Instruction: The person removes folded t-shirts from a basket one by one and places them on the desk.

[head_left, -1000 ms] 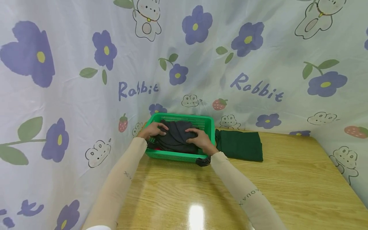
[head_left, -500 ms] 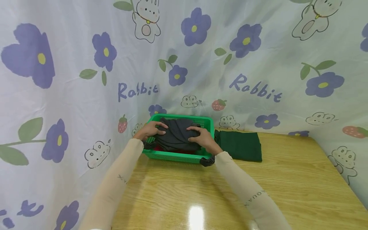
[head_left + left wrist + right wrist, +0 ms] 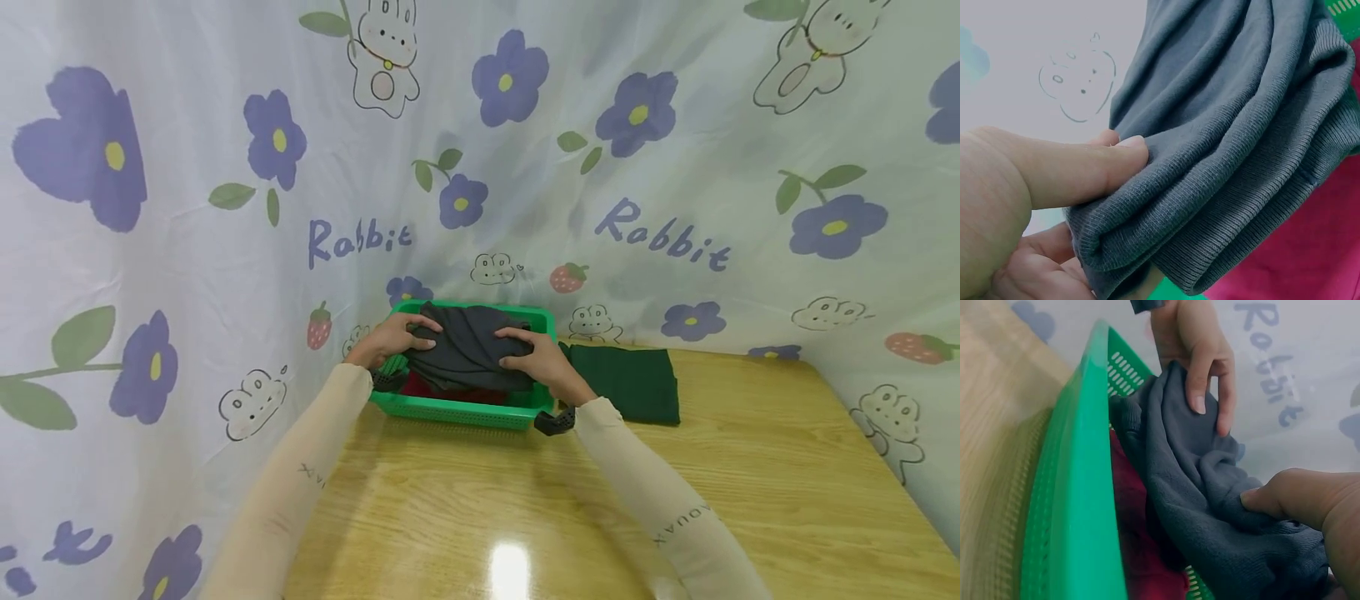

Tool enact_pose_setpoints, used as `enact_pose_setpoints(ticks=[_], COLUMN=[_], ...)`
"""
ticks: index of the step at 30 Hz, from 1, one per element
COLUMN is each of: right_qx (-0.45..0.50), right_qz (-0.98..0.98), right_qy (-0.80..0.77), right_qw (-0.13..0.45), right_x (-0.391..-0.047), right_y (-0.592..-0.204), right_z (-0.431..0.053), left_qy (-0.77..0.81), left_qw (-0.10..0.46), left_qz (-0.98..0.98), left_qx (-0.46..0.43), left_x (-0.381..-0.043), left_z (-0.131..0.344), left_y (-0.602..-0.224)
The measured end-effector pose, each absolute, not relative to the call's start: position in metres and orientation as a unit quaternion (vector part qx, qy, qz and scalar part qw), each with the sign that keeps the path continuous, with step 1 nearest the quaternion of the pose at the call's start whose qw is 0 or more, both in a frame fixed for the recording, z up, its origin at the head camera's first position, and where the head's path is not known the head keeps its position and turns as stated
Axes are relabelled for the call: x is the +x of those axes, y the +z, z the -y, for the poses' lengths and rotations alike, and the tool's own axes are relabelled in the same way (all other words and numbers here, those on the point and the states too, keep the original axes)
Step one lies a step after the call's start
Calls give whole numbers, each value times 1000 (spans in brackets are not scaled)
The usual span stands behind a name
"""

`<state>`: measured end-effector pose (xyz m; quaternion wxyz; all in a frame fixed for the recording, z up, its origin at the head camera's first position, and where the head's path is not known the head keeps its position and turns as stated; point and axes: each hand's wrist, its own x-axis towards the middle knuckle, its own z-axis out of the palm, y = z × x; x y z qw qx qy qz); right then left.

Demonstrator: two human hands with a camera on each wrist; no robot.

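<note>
A dark grey garment [image 3: 472, 346] with a ribbed edge is bunched in loose folds at the mouth of a green plastic basket [image 3: 457, 413]. My left hand [image 3: 388, 340] grips its left side, thumb on top and fingers beneath, as the left wrist view shows on the grey cloth [image 3: 1210, 144]. On the opposite side my right hand [image 3: 547, 363] pinches the garment, its thumb [image 3: 1263, 499] pressing into the folds. Red cloth [image 3: 1135, 537] lies below the garment inside the basket. Most of the right hand's fingers are hidden under the fabric.
A dark green folded garment [image 3: 626, 383] lies on the wooden table [image 3: 450, 508] right of the basket. A white patterned curtain [image 3: 315, 167] hangs close behind and to the left of the basket. Black wristbands [image 3: 555, 422] are on both wrists.
Both hands have lifted the grey garment slightly, uncovering more red cloth beneath it. My right hand has shifted a little to the right, and the head view has tilted slightly.
</note>
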<state>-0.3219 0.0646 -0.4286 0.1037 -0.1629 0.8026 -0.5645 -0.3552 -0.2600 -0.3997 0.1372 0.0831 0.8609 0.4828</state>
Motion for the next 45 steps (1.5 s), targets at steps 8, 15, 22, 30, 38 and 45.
enact_pose_setpoints(ticks=[8, 15, 22, 30, 38, 45], right_qx=[-163, -164, -168, -167, -167, -163], right_qz=[-791, -792, -803, -816, -823, -825], right_qy=[-580, -578, -564, -550, -541, -539], right_qw=[107, 110, 91, 68, 48, 46], right_x=[-324, -320, -317, -315, -308, -308], right_y=[-428, -417, -415, -412, -408, -411], right_z=[-78, -90, -102, -117, -135, -149], left_qy=[483, 486, 488, 491, 503, 504], left_qw=[123, 118, 121, 115, 104, 106], left_qz=[-859, -857, -856, -852, -844, -842], left_qx=[113, 122, 123, 140, 152, 159], left_x=[-356, -352, -349, -348, -346, -344], left_z=[252, 243, 230, 217, 201, 187], left_y=[-396, -386, -381, -377, -373, -369])
